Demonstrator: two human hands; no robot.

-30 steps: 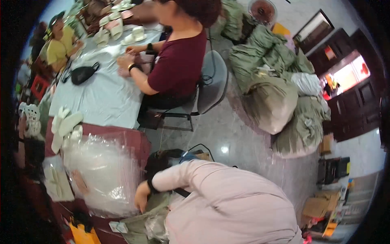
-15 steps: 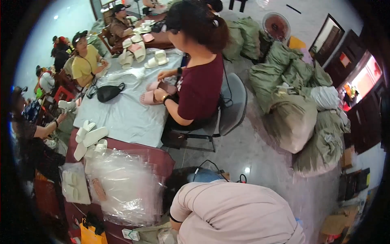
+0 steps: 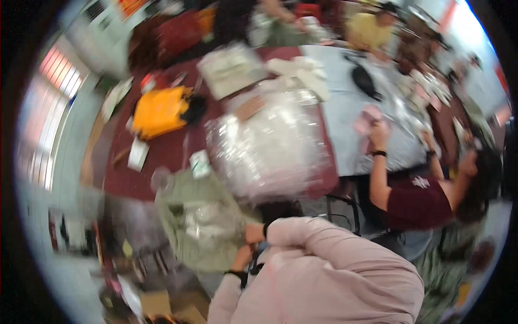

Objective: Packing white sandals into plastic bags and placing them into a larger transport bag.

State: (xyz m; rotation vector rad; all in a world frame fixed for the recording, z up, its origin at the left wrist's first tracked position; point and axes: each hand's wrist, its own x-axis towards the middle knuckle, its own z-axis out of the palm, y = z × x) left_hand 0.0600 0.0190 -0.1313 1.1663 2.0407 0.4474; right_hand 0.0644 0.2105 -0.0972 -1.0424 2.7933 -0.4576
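Both my hands are close together at the near right edge of a pale green woven sack (image 3: pixel 172 216). My left hand (image 3: pixel 243 258) is just below my right hand (image 3: pixel 254 233), each with a black band at the wrist. Motion blur smears the fingers, so I cannot tell whether they grip the sack edge. Crumpled clear plastic bags (image 3: pixel 208 224) lie on the sack. Beyond it, a big pile of clear plastic bags (image 3: pixel 275 146) covers part of the dark red table (image 3: pixel 121 175).
An orange bag (image 3: pixel 159 112) and a small white box (image 3: pixel 200 164) lie on the table. White slippers (image 3: pixel 302 73) are at its far side. On the right, a co-worker in maroon (image 3: pixel 421 200) handles a pink slipper (image 3: pixel 369 119) over a pale sheet. Cartons (image 3: pixel 156 303) stand at lower left.
The view has swung left and is blurred. My hands and the whole green sack now show; earlier my hands were hidden. The orange bag and plastic pile sit nearer the middle.
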